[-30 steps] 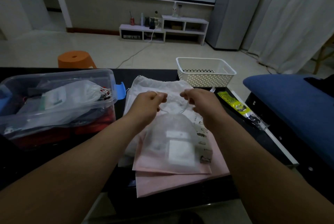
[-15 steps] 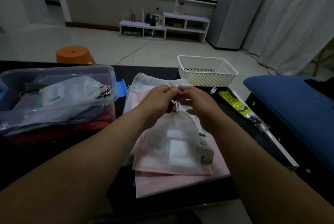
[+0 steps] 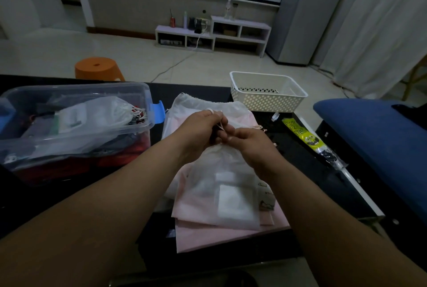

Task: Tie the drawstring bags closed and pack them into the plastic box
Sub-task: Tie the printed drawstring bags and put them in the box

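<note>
Closest to me, a stack of pink bags [image 3: 231, 238] lies at the edge of the dark surface [image 3: 300, 171], and the translucent white bag [image 3: 221, 185] I am working on rests on top of it. Its neck is already gathered. Both my hands meet there: my left hand [image 3: 198, 129] has its fingers curled and pinches the drawstring [image 3: 220, 126], and my right hand [image 3: 251, 145] is curled in beside it, fingertips on the same cord. I judge I am mid-knot, so next I should pull the cord ends apart to cinch it, then lift the bag left into the plastic box [image 3: 92, 85], which already holds tied bags. Beyond my hands lies another white bag [image 3: 208, 104], untied as far as I can tell. Farther off stand a white basket [image 3: 268, 94] and an orange stool [image 3: 97, 68].
</note>
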